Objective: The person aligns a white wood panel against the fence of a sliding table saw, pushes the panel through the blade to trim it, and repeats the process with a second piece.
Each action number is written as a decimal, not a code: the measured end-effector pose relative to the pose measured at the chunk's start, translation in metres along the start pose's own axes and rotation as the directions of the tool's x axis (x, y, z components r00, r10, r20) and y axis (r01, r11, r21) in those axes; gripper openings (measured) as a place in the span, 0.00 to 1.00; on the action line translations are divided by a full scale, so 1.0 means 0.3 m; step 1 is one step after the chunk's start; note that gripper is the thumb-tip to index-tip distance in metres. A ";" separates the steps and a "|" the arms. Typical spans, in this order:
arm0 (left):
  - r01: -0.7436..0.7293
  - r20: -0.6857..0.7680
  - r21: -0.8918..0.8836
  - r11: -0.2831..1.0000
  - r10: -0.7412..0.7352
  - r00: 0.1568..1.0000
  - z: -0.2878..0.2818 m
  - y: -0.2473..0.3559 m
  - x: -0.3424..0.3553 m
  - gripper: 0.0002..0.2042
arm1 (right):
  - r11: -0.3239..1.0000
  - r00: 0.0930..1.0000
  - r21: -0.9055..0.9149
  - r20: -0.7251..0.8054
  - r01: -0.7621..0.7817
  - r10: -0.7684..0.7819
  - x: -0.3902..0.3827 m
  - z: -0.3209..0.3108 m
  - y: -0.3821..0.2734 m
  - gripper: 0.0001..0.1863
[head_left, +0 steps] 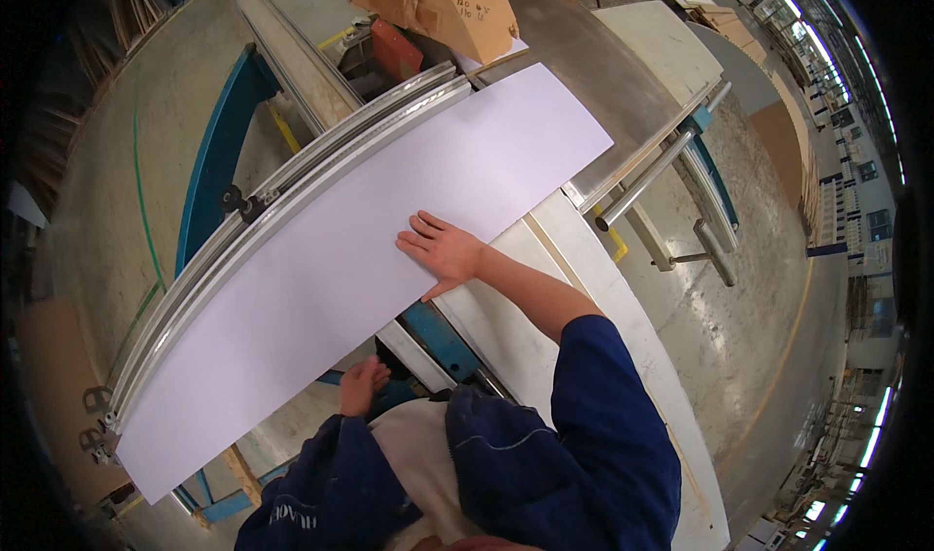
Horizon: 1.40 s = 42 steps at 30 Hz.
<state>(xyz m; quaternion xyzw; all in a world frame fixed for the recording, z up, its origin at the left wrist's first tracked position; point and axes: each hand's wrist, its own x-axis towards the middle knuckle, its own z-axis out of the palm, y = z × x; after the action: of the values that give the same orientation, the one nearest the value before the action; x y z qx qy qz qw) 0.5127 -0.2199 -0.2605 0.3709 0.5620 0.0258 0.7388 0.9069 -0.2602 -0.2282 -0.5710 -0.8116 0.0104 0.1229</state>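
A long white panel (pixel 321 259) lies slantwise over the saw-like machine's table, its far long edge along a silver metal fence rail (pixel 292 186). My right hand (pixel 448 251) rests flat on the panel near its near edge, palm down and fingers spread. Close to my body, off the panel's near edge, my left hand (pixel 360 386) hangs in the air with loosely bent fingers, slightly blurred. Nothing shows in it. Under the near edge, a blue machine part (pixel 438 340) and pale metal table strips (pixel 516 327) are partly covered by the panel.
A black clamp knob (pixel 233 201) sits on the rail. Beyond it stand a cardboard box (pixel 443 11) and a red machine part (pixel 394 50). Metal bars (pixel 647 181) jut out at the right. A blue curved support (pixel 216 152) spans the left. Stacked boards (pixel 788 152) stand further right.
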 end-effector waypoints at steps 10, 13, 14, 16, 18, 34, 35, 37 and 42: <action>-0.365 -0.276 0.321 0.874 0.455 0.847 0.334 0.033 0.226 0.32 | 0.996 0.987 0.087 -0.158 0.022 -0.008 0.015 0.018 0.050 0.57; -0.430 -0.361 0.395 0.812 0.567 0.740 0.367 0.019 0.285 0.31 | 0.995 0.987 0.100 -0.160 0.015 0.001 0.032 0.031 0.076 0.55; -0.443 -0.368 0.418 0.793 0.594 0.715 0.375 0.029 0.301 0.30 | 0.994 0.987 0.107 -0.161 0.015 0.002 0.042 0.039 0.087 0.55; -0.423 -0.371 0.432 0.797 0.584 0.722 0.394 0.067 0.293 0.30 | 0.994 0.985 0.104 -0.170 0.020 -0.002 0.042 0.061 0.109 0.55; -0.425 -0.366 0.476 0.770 0.613 0.700 0.393 0.065 0.305 0.29 | 0.997 0.982 0.077 -0.191 0.026 -0.010 0.038 0.079 0.125 0.54; -0.446 -0.365 0.535 0.717 0.673 0.644 0.404 0.114 0.445 0.30 | 0.989 0.978 0.134 -0.207 0.066 -0.037 0.098 0.191 0.283 0.51; -0.449 -0.356 0.560 0.696 0.692 0.628 0.391 0.103 0.466 0.30 | 0.989 0.977 0.133 -0.211 0.068 -0.039 0.108 0.199 0.291 0.51; -0.411 -0.389 0.489 0.769 0.614 0.687 0.416 0.139 0.457 0.30 | 0.989 0.977 0.127 -0.211 0.070 -0.042 0.114 0.211 0.313 0.51; -0.427 -0.375 0.523 0.737 0.649 0.661 0.419 0.150 0.487 0.30 | 0.990 0.979 0.122 -0.197 0.073 -0.048 0.131 0.236 0.349 0.50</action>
<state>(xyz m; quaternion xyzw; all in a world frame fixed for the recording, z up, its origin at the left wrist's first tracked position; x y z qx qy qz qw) 0.6903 -0.1860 -0.3414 0.6401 0.5987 0.2379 0.4186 0.9762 -0.1785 -0.3059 -0.5351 -0.8105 0.0035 0.2382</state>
